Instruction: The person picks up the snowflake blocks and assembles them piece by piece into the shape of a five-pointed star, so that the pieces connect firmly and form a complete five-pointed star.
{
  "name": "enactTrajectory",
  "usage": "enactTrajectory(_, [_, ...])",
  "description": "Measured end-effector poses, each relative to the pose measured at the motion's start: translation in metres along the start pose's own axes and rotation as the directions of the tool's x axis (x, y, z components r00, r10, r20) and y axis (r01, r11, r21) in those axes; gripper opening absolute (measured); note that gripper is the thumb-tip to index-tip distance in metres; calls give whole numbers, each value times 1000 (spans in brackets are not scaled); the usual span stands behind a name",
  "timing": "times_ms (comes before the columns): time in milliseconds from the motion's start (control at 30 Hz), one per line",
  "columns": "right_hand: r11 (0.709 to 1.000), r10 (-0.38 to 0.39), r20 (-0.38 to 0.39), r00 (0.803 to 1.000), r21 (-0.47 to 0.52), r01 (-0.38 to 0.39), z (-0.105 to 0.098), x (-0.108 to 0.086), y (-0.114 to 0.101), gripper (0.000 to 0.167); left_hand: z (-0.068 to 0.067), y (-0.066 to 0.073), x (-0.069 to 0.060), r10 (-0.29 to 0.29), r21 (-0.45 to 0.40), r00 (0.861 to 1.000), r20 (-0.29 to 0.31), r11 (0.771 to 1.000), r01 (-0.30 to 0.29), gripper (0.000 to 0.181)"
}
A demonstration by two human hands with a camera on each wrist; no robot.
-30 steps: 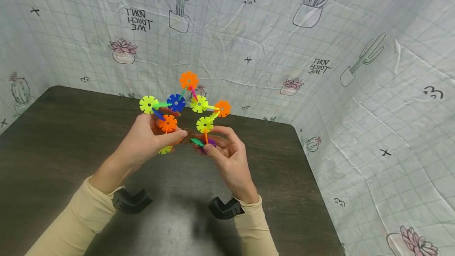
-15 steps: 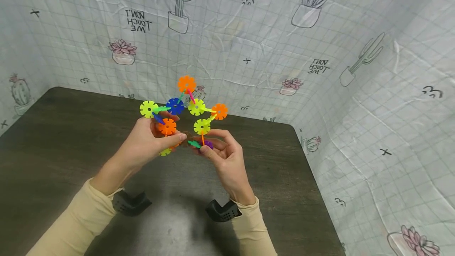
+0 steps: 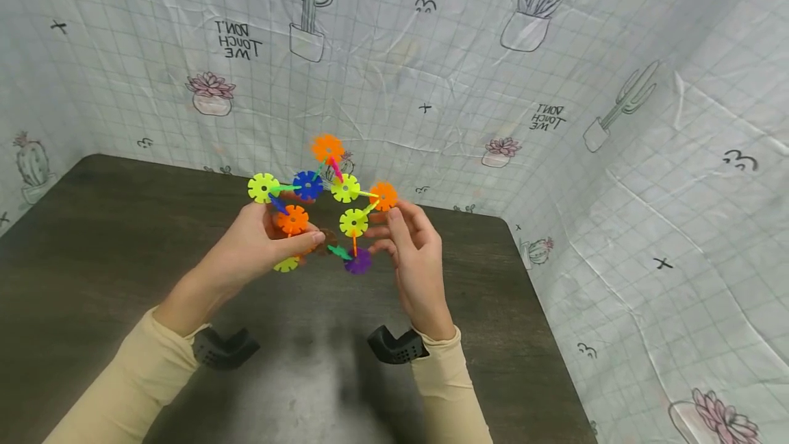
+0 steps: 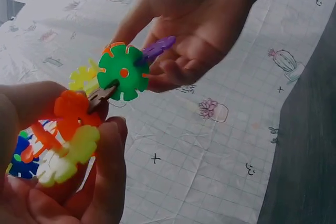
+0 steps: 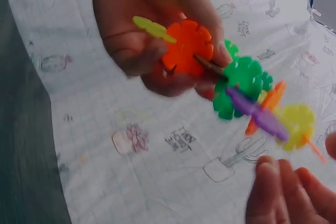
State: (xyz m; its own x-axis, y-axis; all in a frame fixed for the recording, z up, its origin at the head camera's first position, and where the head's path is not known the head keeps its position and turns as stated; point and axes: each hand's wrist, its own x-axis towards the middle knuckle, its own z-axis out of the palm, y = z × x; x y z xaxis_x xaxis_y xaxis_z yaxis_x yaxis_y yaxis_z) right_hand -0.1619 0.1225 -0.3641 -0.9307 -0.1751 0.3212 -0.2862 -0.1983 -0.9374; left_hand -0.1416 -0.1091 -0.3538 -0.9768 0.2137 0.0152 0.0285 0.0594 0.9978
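Note:
A figure built of notched interlocking plastic discs (image 3: 346, 188) is held up above the table, linked edge to edge in several colours. My left hand (image 3: 243, 242) grips its left side, thumb over the brown disc (image 3: 324, 241) and beside an orange disc (image 3: 292, 219). My right hand (image 3: 416, 255) is at the right side, fingers parted, its thumb tip by the edge of the right orange disc (image 3: 383, 196). A purple disc (image 3: 357, 261) hangs free below. In the left wrist view, a green disc (image 4: 123, 72) joins the brown and purple ones. Left fingers partly hide the lower left discs.
A dark wood-grain table (image 3: 493, 348) lies beneath the hands. White cloth (image 3: 456, 53) printed with cacti and a grid surrounds its back and sides. A black wrist mount (image 3: 224, 348) sits at the left wrist, and another mount (image 3: 397, 346) at the right.
My right hand has let go of the purple disc and moved up to the right orange disc, fingers spreading. The left hand keeps its grip; the top orange disc has shifted and blurred slightly.

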Motion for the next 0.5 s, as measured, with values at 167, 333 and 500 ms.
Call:
enactTrajectory(167, [985,76,-56,996,159,-67,0,9,6,16,0,-4,6,-27,65,1000,-4,998,27,47])
enactTrajectory(333, [962,169,-81,982,231,-146,-5,14,15,14,-6,-9,12,-22,-40,999,-35,999,20,47])
enactTrajectory(500, [954,258,-93,962,181,-239,-15,17,30,14,-12,-27,20,-74,-21,991,-115,997,72,34])
